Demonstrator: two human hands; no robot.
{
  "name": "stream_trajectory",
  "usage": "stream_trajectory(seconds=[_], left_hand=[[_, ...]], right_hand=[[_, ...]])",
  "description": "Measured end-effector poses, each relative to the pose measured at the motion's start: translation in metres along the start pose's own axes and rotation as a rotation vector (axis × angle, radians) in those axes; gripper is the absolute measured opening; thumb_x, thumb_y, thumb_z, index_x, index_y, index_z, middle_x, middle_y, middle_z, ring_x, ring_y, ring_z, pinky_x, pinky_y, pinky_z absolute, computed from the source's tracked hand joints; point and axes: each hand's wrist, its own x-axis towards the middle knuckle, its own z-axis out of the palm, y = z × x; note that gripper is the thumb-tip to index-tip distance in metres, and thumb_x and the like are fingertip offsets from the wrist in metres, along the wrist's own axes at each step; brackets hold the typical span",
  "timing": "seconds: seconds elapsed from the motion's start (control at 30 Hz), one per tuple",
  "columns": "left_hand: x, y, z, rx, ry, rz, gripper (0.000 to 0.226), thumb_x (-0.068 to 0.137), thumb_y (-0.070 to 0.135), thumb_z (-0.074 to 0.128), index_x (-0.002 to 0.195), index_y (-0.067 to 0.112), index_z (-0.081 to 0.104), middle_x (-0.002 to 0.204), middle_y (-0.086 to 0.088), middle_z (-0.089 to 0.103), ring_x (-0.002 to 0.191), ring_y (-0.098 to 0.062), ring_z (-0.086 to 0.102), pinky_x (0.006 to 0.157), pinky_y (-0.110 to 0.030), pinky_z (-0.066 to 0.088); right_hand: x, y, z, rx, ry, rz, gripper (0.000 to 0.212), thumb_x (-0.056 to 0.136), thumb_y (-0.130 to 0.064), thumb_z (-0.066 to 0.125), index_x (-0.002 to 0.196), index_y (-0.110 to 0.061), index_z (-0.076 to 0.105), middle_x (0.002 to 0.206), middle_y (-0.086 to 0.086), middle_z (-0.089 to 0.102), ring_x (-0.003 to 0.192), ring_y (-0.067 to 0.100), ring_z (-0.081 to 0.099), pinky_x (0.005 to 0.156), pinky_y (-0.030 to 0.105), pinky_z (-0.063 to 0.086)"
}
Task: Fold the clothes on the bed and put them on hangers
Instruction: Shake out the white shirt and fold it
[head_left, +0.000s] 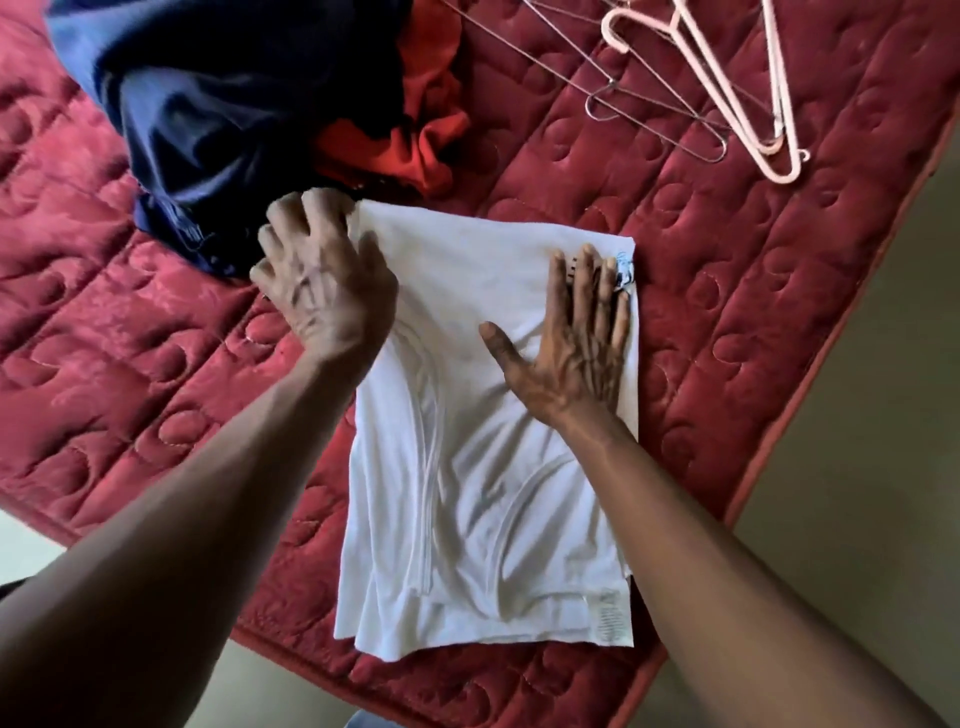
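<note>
A white garment (483, 499) lies partly folded on the red quilted bed (727, 270), its long side running toward me. My left hand (324, 275) grips its far left corner with curled fingers. Flat on the garment's far right part rests my right hand (571, 343), fingers straight, fingertips near a small printed patch at the corner. Pink plastic hangers (737, 98) and thin wire hangers (654, 104) lie at the bed's far right.
A heap of clothes sits beyond the white garment: a dark navy piece (218, 114) and a red-orange piece (421, 124). The bed's edge (831, 312) runs diagonally on the right, with pale floor (883, 415) past it.
</note>
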Motion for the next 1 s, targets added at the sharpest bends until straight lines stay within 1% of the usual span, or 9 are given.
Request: stream_trajectory(seconds=[0.1,0.17,0.23,0.33,0.4,0.6,0.77,0.87,1.0], left_hand=[[-0.014,0.028,0.012,-0.029,-0.099,0.557,0.047,0.093,0.045,0.060,0.135,0.022,0.057,0.153,-0.005,0.047,0.142,-0.029,0.043,0.113,-0.050,0.034],[-0.012,0.047,0.033,-0.049,-0.235,0.735,0.056,0.095,0.047,0.060,0.142,0.019,0.052,0.163,-0.008,0.039,0.153,-0.029,0.033,0.122,-0.051,0.027],[-0.004,0.060,0.059,0.015,-0.306,0.741,0.069,0.096,0.056,0.055,0.152,0.017,0.044,0.170,-0.008,0.030,0.160,-0.027,0.020,0.126,-0.052,0.020],[0.005,0.064,0.082,0.128,-0.322,0.740,0.079,0.099,0.065,0.037,0.162,0.019,0.031,0.174,-0.006,0.018,0.162,-0.022,0.009,0.128,-0.054,0.014],[0.004,0.059,0.089,0.131,-0.288,0.746,0.078,0.100,0.065,0.034,0.164,0.021,0.028,0.175,-0.005,0.016,0.163,-0.021,0.007,0.128,-0.054,0.012],[0.003,0.056,0.095,0.067,-0.240,0.755,0.078,0.099,0.063,0.037,0.164,0.020,0.031,0.174,-0.004,0.018,0.162,-0.023,0.014,0.128,-0.054,0.015],[0.002,0.055,0.097,0.043,-0.239,0.744,0.078,0.097,0.063,0.039,0.162,0.020,0.035,0.174,-0.004,0.021,0.161,-0.024,0.017,0.127,-0.054,0.017],[0.003,0.055,0.098,0.041,-0.227,0.752,0.078,0.097,0.063,0.040,0.162,0.019,0.036,0.174,-0.004,0.022,0.161,-0.024,0.018,0.127,-0.053,0.018],[0.003,0.056,0.098,0.032,-0.227,0.744,0.078,0.097,0.063,0.040,0.161,0.020,0.038,0.173,-0.003,0.023,0.160,-0.024,0.019,0.127,-0.053,0.018]], right_hand=[[-0.002,-0.003,0.003,0.030,0.079,-0.003,0.092,0.094,-0.080,0.030,0.164,-0.021,0.021,0.172,0.007,0.014,0.159,0.026,0.007,0.127,0.050,0.011],[0.005,0.000,-0.002,0.146,0.221,0.024,0.073,0.098,-0.065,0.044,0.153,-0.018,0.044,0.161,0.006,0.040,0.151,0.026,0.034,0.120,0.047,0.028],[0.029,0.014,-0.015,0.232,0.401,0.056,0.051,0.098,-0.049,0.056,0.137,-0.016,0.060,0.141,0.005,0.058,0.130,0.027,0.053,0.105,0.046,0.041],[0.097,0.057,-0.042,0.216,0.549,0.088,0.034,0.095,-0.037,0.060,0.121,-0.017,0.067,0.122,0.006,0.064,0.113,0.031,0.060,0.096,0.046,0.047],[0.153,0.092,-0.060,0.108,0.519,0.162,0.033,0.093,-0.037,0.056,0.119,-0.022,0.068,0.120,0.006,0.064,0.113,0.032,0.060,0.096,0.047,0.047],[0.240,0.148,-0.084,-0.076,0.060,0.280,0.029,0.093,-0.027,0.065,0.117,-0.011,0.070,0.124,0.016,0.068,0.120,0.036,0.060,0.106,0.039,0.048],[0.244,0.154,-0.090,0.167,0.123,0.343,0.017,0.077,-0.034,0.086,0.078,-0.023,0.073,0.088,0.003,0.078,0.083,0.020,0.071,0.078,0.026,0.052],[0.243,0.158,-0.097,0.308,0.147,0.320,0.021,0.079,-0.041,0.085,0.078,-0.023,0.075,0.075,-0.007,0.071,0.071,0.012,0.064,0.067,0.024,0.045],[0.226,0.146,-0.113,0.355,0.391,0.280,0.019,0.088,-0.041,0.076,0.085,-0.022,0.077,0.074,-0.014,0.069,0.066,0.003,0.062,0.067,0.027,0.051]])
